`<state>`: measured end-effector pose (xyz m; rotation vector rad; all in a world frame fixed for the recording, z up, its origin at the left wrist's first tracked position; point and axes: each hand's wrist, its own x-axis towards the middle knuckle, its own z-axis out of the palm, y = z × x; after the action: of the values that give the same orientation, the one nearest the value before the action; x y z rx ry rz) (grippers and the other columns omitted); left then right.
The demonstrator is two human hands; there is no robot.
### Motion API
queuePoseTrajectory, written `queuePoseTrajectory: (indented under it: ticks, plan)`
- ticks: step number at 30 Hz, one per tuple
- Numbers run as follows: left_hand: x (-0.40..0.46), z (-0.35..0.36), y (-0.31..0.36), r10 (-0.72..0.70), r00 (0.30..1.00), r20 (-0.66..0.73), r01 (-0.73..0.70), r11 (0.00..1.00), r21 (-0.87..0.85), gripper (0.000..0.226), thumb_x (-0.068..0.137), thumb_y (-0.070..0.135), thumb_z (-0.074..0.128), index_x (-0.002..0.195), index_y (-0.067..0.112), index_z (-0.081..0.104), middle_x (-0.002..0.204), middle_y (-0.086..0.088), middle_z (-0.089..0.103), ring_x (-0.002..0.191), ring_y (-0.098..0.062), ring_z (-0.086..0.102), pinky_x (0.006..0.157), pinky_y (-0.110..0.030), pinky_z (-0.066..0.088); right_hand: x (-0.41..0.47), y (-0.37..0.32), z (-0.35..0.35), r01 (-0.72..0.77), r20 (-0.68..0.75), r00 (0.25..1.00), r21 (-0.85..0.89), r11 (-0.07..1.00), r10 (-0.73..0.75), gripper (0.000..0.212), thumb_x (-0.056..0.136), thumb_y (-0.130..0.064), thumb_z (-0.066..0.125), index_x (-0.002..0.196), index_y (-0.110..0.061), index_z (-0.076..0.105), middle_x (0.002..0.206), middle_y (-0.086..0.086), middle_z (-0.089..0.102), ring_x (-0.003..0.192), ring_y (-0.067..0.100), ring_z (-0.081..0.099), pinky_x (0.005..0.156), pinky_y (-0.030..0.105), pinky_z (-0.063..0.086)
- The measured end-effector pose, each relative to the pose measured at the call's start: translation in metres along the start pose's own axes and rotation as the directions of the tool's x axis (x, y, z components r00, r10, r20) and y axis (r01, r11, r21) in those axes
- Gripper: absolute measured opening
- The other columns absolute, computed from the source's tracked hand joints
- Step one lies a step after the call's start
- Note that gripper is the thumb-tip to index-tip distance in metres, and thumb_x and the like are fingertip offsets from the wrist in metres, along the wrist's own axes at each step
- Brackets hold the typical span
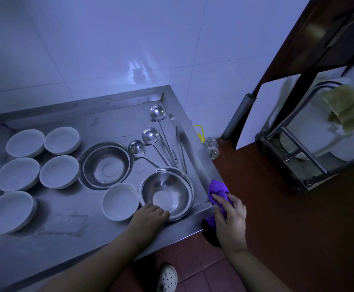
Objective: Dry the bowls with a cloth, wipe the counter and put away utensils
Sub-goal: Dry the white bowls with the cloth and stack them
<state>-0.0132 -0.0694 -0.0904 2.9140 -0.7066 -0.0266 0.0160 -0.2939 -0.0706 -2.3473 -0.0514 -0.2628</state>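
Note:
A steel bowl [167,192] sits near the right front corner of the steel counter [66,232]. My left hand [150,216] grips its near rim. My right hand [230,216] holds a purple cloth [218,189] just past the counter's right edge. A white bowl [120,202] stands left of the steel bowl. A wider steel bowl [105,165] sits behind them. Several white bowls [39,163] fill the left side. Three ladles [150,135] and tongs [181,146] lie at the right rear.
A raised rim runs along the counter's back and right edges, against a white tiled wall. To the right, over the dark red floor, stands a metal rack [302,148] with a yellowish cloth [344,106] draped on it. My white shoe [167,278] shows below.

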Motion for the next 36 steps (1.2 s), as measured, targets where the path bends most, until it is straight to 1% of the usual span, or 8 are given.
queuePoseTrajectory:
  ticks: [7, 10, 13, 19, 22, 26, 29, 36]
  plan:
    - [-0.006, 0.022, -0.002, -0.021, 0.998, 0.058, 0.025, 0.996, -0.08, 0.033, 0.074, 0.02, 0.041, 0.076, 0.022, 0.074, 0.085, 0.008, 0.073, 0.091, -0.012, 0.07, 0.084, -0.028, 0.054, 0.007, -0.005, 0.004, -0.024, 0.045, 0.999, 0.012, 1.0, 0.023, 0.034, 0.082, 0.004, 0.068, 0.105, -0.02, 0.072, 0.113, 0.007, 0.052, 0.103, 0.021, 0.041, 0.096, 0.03, 0.03]
    - [-0.005, 0.024, -0.001, -0.019, 0.999, 0.039, 0.023, 0.994, -0.104, 0.02, 0.063, 0.027, 0.069, 0.082, 0.024, 0.075, 0.087, 0.012, 0.073, 0.091, -0.009, 0.07, 0.084, -0.025, 0.053, 0.009, -0.011, 0.006, -0.014, 0.063, 0.998, 0.017, 1.0, 0.013, 0.032, 0.082, 0.004, 0.068, 0.105, -0.018, 0.073, 0.114, 0.011, 0.054, 0.104, 0.02, 0.041, 0.093, 0.019, 0.025]
    - [-0.006, 0.021, -0.005, -0.114, 0.993, -0.02, 0.11, 0.983, -0.148, 0.039, 0.05, 0.035, 0.084, 0.086, 0.022, 0.076, 0.087, 0.011, 0.074, 0.085, -0.008, 0.07, 0.078, -0.022, 0.055, 0.013, -0.017, 0.008, -0.007, 0.108, 0.994, 0.029, 1.0, 0.004, 0.032, 0.084, 0.003, 0.067, 0.107, -0.018, 0.072, 0.116, 0.011, 0.053, 0.106, 0.017, 0.038, 0.093, 0.018, 0.024]
    - [-0.04, -0.003, -0.032, -0.469, 0.85, -0.238, 0.437, 0.882, -0.179, 0.031, 0.065, 0.026, 0.054, 0.086, 0.011, 0.072, 0.079, -0.004, 0.07, 0.073, -0.025, 0.068, 0.075, -0.028, 0.038, 0.021, -0.034, 0.019, 0.056, 0.183, 0.981, 0.053, 0.997, -0.065, 0.031, 0.083, 0.004, 0.066, 0.107, -0.015, 0.072, 0.117, 0.016, 0.053, 0.105, 0.023, 0.044, 0.092, 0.027, 0.03]
    - [-0.066, -0.002, -0.051, -0.736, 0.66, -0.151, 0.715, 0.677, -0.175, 0.037, 0.062, 0.011, 0.067, 0.096, -0.001, 0.068, 0.089, -0.017, 0.068, 0.082, -0.037, 0.064, 0.077, -0.041, 0.046, 0.02, -0.046, 0.03, 0.129, 0.171, 0.975, 0.083, 0.988, -0.141, 0.036, 0.08, 0.008, 0.068, 0.105, -0.018, 0.072, 0.11, 0.007, 0.052, 0.101, 0.021, 0.043, 0.089, 0.03, 0.034]
    - [-0.078, 0.009, -0.066, -0.915, 0.244, 0.321, 0.898, 0.089, -0.43, 0.045, 0.083, 0.034, 0.065, 0.111, 0.002, 0.049, 0.113, -0.02, 0.057, 0.106, -0.037, 0.053, 0.081, -0.039, 0.039, 0.019, -0.059, 0.046, 0.249, 0.18, 0.948, 0.093, 0.964, -0.262, 0.037, 0.078, 0.008, 0.07, 0.104, -0.018, 0.072, 0.105, -0.003, 0.047, 0.096, 0.029, 0.049, 0.085, 0.036, 0.038]
    - [-0.074, 0.02, -0.069, -0.873, 0.222, 0.434, 0.871, -0.022, -0.491, 0.037, 0.09, 0.04, 0.056, 0.1, 0.005, 0.046, 0.112, -0.019, 0.06, 0.105, -0.033, 0.056, 0.072, -0.032, 0.034, 0.017, -0.064, 0.052, 0.302, 0.198, 0.928, 0.1, 0.948, -0.316, 0.033, 0.079, 0.004, 0.068, 0.104, -0.018, 0.072, 0.104, -0.002, 0.049, 0.098, 0.029, 0.051, 0.087, 0.039, 0.04]
    - [-0.079, 0.02, -0.077, -0.854, 0.179, 0.488, 0.823, -0.142, -0.551, 0.02, 0.086, 0.011, 0.052, 0.098, -0.003, 0.055, 0.101, -0.02, 0.062, 0.098, -0.035, 0.058, 0.073, -0.033, 0.041, 0.009, -0.085, 0.063, 0.346, 0.238, 0.902, 0.106, 0.932, -0.361, 0.028, 0.081, -0.009, 0.06, 0.105, -0.02, 0.071, 0.105, -0.002, 0.049, 0.098, 0.024, 0.048, 0.089, 0.031, 0.034]
